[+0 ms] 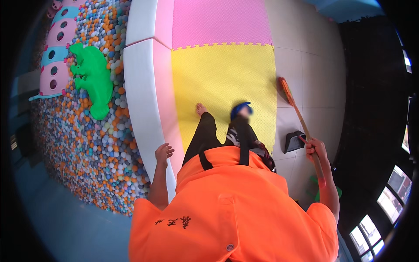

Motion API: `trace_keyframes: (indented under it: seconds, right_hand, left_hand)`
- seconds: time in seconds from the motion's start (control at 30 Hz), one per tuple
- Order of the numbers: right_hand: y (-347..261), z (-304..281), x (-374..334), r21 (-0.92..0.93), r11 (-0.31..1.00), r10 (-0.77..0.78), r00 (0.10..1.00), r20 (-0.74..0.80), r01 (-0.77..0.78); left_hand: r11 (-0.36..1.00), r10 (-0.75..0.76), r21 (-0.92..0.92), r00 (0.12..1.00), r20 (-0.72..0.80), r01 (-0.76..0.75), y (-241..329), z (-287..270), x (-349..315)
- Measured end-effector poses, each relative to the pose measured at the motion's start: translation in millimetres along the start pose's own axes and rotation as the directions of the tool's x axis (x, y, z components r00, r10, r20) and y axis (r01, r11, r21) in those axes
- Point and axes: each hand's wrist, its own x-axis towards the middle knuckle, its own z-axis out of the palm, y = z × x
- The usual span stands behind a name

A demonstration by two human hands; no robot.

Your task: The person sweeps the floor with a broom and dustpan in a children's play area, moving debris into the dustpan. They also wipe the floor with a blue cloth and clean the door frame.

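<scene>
My right hand is closed round the long handle of a broom, whose orange-red head is by the right border of the yellow mat. A dark dustpan is just left of this hand; its thin reddish handle runs up to the fingers, and I cannot tell whether they grip it too. My left hand holds nothing, its fingers apart, over the white-topped padded barrier.
Left of the barrier lies a ball pit with a green animal-shaped toy and a pink-and-blue panel. Yellow and pink mats meet pale floor tiles. Something blue is at my right foot, partly blurred.
</scene>
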Motion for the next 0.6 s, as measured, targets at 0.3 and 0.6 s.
trace_keyframes:
  seconds: [0.3, 0.6]
  right_hand:
    - [4.5, 59.6, 25.9, 0.125, 0.988, 0.087, 0.996, -0.006, -0.086]
    - [-25.2, 92.3, 25.7, -0.036, 0.989, 0.142, 0.990, -0.005, -0.142]
  left_hand:
    - [0.995, -0.076, -0.061, 0.996, -0.055, 0.073, 21.6, -63.6, 29.5]
    - [0.990, 0.002, -0.141, 1.000, -0.007, -0.003, 25.1, -67.3, 60.1]
